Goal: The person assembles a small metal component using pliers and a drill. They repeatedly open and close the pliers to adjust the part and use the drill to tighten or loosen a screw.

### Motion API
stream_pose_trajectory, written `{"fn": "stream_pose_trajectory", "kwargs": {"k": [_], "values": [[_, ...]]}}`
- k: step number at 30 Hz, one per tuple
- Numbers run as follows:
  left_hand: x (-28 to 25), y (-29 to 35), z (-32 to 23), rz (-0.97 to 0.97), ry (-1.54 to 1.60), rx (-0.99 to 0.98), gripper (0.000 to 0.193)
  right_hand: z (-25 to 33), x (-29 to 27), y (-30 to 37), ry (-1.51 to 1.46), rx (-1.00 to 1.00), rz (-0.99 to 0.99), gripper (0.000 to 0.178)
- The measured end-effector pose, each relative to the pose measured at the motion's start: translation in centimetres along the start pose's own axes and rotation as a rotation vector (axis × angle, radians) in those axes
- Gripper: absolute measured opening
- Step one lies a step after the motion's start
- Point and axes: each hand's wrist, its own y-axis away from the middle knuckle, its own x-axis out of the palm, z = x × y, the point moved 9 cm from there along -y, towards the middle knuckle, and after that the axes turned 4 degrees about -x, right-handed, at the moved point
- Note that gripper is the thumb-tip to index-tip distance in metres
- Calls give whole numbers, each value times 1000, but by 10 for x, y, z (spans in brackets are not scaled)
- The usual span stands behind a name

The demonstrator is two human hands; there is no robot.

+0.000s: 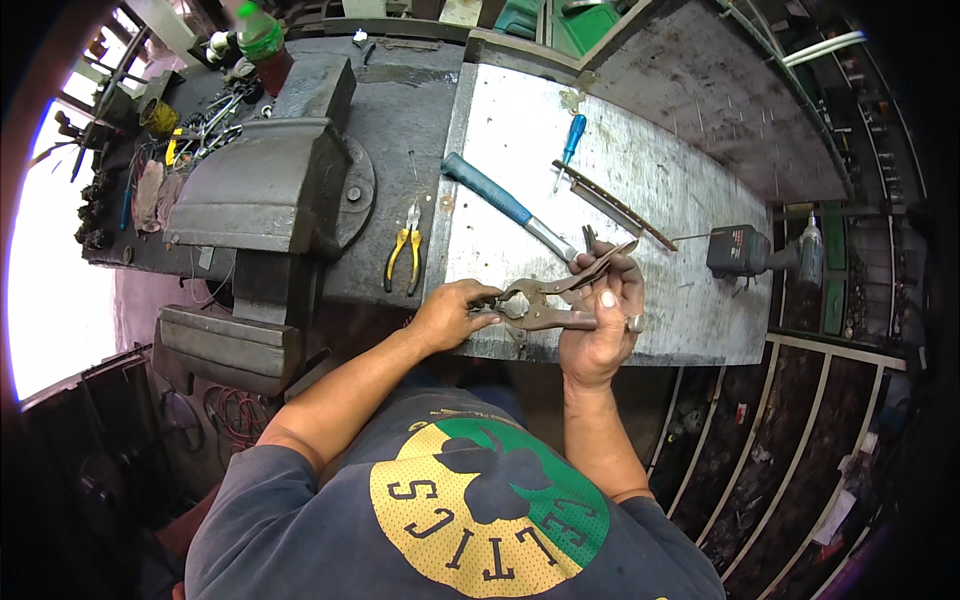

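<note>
A pair of metal locking pliers (545, 317) is held level over the near edge of the bench. My right hand (600, 345) is closed around its handles, thumb on top. At the jaw end, my left hand (455, 317) is closed, fingers and thumb pinching the tip; whether a small piece sits there I cannot tell. Just beyond my right hand lies a hammer (500, 195) with a blue grip, its head partly hidden by that hand. Close by are a narrow rusty metal bar (620, 208) and a blue screwdriver (573, 140).
A big bench vise (250, 190) stands at the left. Yellow-handled pliers (404, 252) lie between it and the pale metal sheet (700, 330). A cordless drill (738, 250) rests at the right, below an upright panel (720, 100). Loose tools (215, 120) and a green-topped bottle (263, 50) sit far left.
</note>
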Motion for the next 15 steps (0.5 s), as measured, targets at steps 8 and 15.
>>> {"fn": "stream_pose_trajectory", "kwargs": {"k": [8, 15], "values": [[-11, 1, -92, -71, -131, 301, 92, 1, 5, 10, 124, -49, -49, 71], [17, -23, -135, 13, 69, 209, 60, 20, 16, 11, 413, 29, 40, 74]]}}
